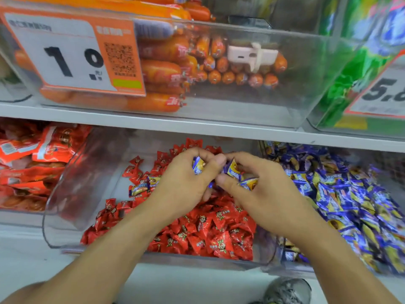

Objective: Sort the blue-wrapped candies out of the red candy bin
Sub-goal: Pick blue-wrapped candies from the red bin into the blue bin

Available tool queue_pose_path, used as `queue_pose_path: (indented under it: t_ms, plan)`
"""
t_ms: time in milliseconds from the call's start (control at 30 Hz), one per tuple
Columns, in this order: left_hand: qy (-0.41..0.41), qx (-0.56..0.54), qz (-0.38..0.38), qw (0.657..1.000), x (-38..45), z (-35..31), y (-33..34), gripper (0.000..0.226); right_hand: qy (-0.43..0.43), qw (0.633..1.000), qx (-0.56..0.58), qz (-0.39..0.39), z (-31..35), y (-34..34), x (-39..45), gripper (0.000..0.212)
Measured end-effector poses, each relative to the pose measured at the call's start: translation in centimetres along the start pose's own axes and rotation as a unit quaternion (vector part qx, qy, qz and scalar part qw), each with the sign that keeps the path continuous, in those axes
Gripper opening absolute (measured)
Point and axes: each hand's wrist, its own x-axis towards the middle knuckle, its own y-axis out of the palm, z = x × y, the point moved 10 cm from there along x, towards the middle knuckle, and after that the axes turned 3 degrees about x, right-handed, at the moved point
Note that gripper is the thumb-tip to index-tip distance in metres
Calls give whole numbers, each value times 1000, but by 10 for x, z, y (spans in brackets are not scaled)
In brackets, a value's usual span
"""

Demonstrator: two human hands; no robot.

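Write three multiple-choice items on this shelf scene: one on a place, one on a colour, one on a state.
1. Where does the bin of blue candies stand relative to the red candy bin?
A. right of it
B. left of it
C. on the shelf above

2. What colour are the sausages in the upper bin?
A. green
B. orange
C. white

3. What is the right hand doing?
A. hanging empty
B. pressing flat on the shelf
C. holding blue-wrapped candies

Key: 1 A, it adjoins on the right; 2 B, the wrappers are orange; 3 C, the fingers curl round the wrappers.
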Motion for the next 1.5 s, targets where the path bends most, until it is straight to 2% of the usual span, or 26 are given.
queue_pose_path:
  t_ms: [100,200,267,333,400,500,533,600,667,733,833,933,1033,1167,1233,1333,1400,1500]
  plan:
    - [40,6,-13,999,-10,-17,16,18,37,996,-10,-78,-22,-48,-29,20]
    - [93,44,14,995,-16,-37,54,12,115,985,-68,-109,-72,-94,-58,17]
    - [139,95,34,985,-17,-53,82,8,158,976,-96,-117,-96,-106,-66,25]
    - [189,167,51,966,-18,-71,117,2,161,973,-84,-143,-106,-119,-71,31]
    - [200,217,100,950,-14,-76,149,20,137,974,-85,-157,-108,-125,-69,39]
    - [203,360,139,900,-6,-72,174,60,128,981,-90,-111,-109,-117,-63,57]
    - [192,379,127,896,-3,-71,170,64,117,985,-91,-91,-107,-112,-61,65]
    - [174,363,65,913,2,-70,142,51,95,985,-129,-63,-101,-105,-60,73]
    - [184,355,-2,917,3,-62,104,33,90,978,-184,-47,-97,-96,-59,67]
    - [181,372,-20,910,3,-40,69,26,94,970,-222,-8,-99,-74,-56,58]
    - [180,425,16,887,-2,-6,37,29,121,950,-281,61,-120,-47,-52,55]
    - [160,489,65,855,-9,22,15,53,132,936,-326,33,-137,-57,-37,63]
    - [130,533,102,830,-10,38,4,69,178,918,-355,8,-156,-81,-24,66]
    - [102,533,143,828,-14,46,-7,77,248,904,-349,-10,-159,-105,-26,61]
    - [102,516,140,839,-15,42,-14,74,219,914,-332,-73,-128,-108,-26,62]
    - [80,454,106,881,-12,30,-31,44,125,928,-316,-154,-63,-88,-20,52]
    - [66,424,96,898,-10,28,-39,29,35,949,-284,-134,-21,-48,-11,36]
    - [60,393,90,913,-8,32,-50,28,-69,974,-214,-23,14,24,6,23]
